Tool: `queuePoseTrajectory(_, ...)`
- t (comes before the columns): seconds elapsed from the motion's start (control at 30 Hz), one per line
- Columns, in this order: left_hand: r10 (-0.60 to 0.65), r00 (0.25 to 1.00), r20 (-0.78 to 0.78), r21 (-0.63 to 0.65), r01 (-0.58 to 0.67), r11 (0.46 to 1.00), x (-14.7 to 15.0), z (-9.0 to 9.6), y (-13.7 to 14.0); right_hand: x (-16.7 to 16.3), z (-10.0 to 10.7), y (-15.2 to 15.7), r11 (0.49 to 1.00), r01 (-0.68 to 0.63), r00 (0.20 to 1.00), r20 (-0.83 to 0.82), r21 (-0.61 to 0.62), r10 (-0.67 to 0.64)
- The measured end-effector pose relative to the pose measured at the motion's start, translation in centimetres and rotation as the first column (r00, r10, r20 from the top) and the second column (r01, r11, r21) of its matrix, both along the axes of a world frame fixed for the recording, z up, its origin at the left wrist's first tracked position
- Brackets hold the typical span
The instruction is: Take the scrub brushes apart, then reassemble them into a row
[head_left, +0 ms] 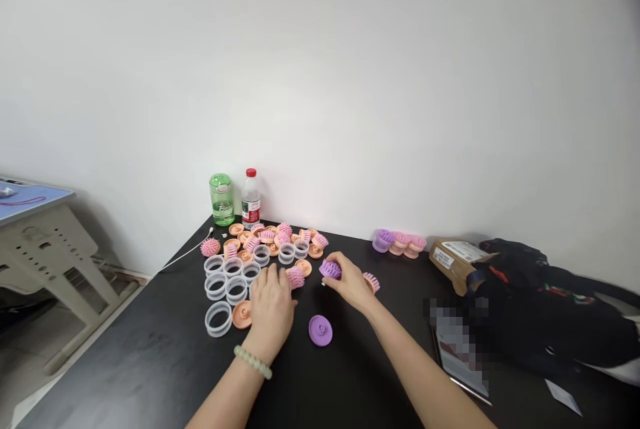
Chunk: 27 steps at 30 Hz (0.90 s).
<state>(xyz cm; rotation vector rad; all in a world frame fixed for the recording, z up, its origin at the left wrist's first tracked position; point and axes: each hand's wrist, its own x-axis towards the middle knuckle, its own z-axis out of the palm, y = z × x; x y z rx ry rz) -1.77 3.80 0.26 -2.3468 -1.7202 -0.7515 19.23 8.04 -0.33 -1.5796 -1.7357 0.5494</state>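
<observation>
My right hand (pixel 350 282) pinches a purple soft-bristled brush head (pixel 330 269) between thumb and fingers, just above the black table. Below it lies a purple round base (pixel 321 330) with a raised knob in its centre. My left hand (pixel 273 305), with a beaded bracelet at the wrist, reaches palm down with fingers extended beside the clear plastic rings (pixel 219 319). Close to its fingertips is a pink brush head (pixel 295 276); an orange round base (pixel 243 314) lies at its left side. Another pink bristled piece (pixel 371 282) is partly hidden behind my right hand.
Pink brush heads and orange bases are heaped at the back left, before a green container (pixel 221 201) and a red-capped bottle (pixel 251 199). Assembled brushes (pixel 400 243) line the wall. To the right are a cardboard package (pixel 457 262), a black bag (pixel 530 315) and a blurred-out device (pixel 460 355).
</observation>
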Motion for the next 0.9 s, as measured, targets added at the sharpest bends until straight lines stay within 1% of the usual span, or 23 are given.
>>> queuePoseTrajectory(0.07, 0.016, 1.000, -0.016, -0.017, -0.016, 1.000, -0.4, -0.4, 0.5, 0.6, 0.3, -1.6, 1.000, -0.018, 0.995, -0.094, -0.001, 0.018)
queuePoseTrajectory(0.13, 0.000, 1.000, -0.012, -0.022, -0.001, 1.000, -0.6, -0.5, 0.7, 1.1, 0.3, -3.2, 0.999, -0.033, 0.983, -0.178, 0.006, 0.034)
queuePoseTrajectory(0.27, -0.055, 0.998, 0.008, -0.009, 0.055, 0.998, -0.1, 0.3, 0.2, 1.7, -0.1, -6.3, 1.000, -0.023, 0.948, -0.317, 0.020, 0.028)
queuePoseTrajectory(0.3, -0.098, 0.995, 0.034, 0.001, 0.098, 0.995, 0.1, 0.6, -0.1, 1.8, -0.2, -7.0, 1.000, -0.015, 0.930, -0.368, 0.025, 0.023)
queuePoseTrajectory(0.37, -0.249, 0.957, 0.150, 0.018, 0.249, 0.968, 0.7, 1.1, -1.0, 1.8, -0.3, -8.2, 0.998, 0.017, 0.887, -0.463, 0.055, 0.011)
queuePoseTrajectory(0.4, -0.341, 0.910, 0.235, 0.021, 0.346, 0.938, 1.0, 1.2, -1.5, 1.7, -0.3, -8.8, 0.996, 0.036, 0.869, -0.495, 0.082, 0.009)
queuePoseTrajectory(0.43, -0.424, 0.845, 0.325, 0.016, 0.443, 0.896, 1.3, 1.3, -2.0, 1.6, -0.3, -9.3, 0.992, 0.052, 0.860, -0.510, 0.114, 0.014)
queuePoseTrajectory(0.47, -0.484, 0.775, 0.407, 0.004, 0.529, 0.849, 1.6, 1.2, -2.4, 1.3, -0.2, -9.8, 0.986, 0.063, 0.859, -0.512, 0.152, 0.024)
queuePoseTrajectory(0.5, -0.518, 0.716, 0.468, -0.016, 0.593, 0.805, 2.0, 1.0, -2.8, 1.1, -0.2, -10.2, 0.979, 0.068, 0.864, -0.501, 0.192, 0.038)
queuePoseTrajectory(0.53, -0.530, 0.675, 0.513, -0.034, 0.634, 0.773, 2.3, 0.7, -3.1, 0.8, -0.1, -10.6, 0.972, 0.064, 0.878, -0.476, 0.228, 0.054)
queuePoseTrajectory(0.57, -0.528, 0.652, 0.545, -0.046, 0.652, 0.757, 2.6, 0.4, -3.3, 0.6, 0.0, -10.9, 0.964, 0.054, 0.897, -0.438, 0.259, 0.067)
queuePoseTrajectory(0.6, -0.517, 0.644, 0.564, -0.051, 0.652, 0.757, 2.9, 0.1, -3.5, 0.3, 0.0, -11.2, 0.958, 0.045, 0.919, -0.388, 0.282, 0.071)
queuePoseTrajectory(0.67, -0.480, 0.654, 0.584, -0.054, 0.622, 0.781, 3.3, -0.3, -3.8, 0.1, 0.1, -11.7, 0.953, 0.031, 0.954, -0.293, 0.302, 0.062)
queuePoseTrajectory(0.73, -0.455, 0.666, 0.591, -0.066, 0.602, 0.796, 3.4, -0.2, -3.9, 0.1, 0.2, -12.0, 0.952, 0.028, 0.968, -0.246, 0.305, 0.051)
queuePoseTrajectory(0.8, -0.467, 0.653, 0.597, -0.064, 0.618, 0.783, 3.4, 0.2, -4.1, 0.4, 0.3, -12.2, 0.952, 0.018, 0.969, -0.241, 0.304, 0.058)
queuePoseTrajectory(0.9, -0.525, 0.589, 0.615, -0.019, 0.677, 0.736, 3.2, 1.0, -4.3, 0.7, 0.6, -12.5, 0.954, -0.030, 0.966, -0.235, 0.298, 0.103)
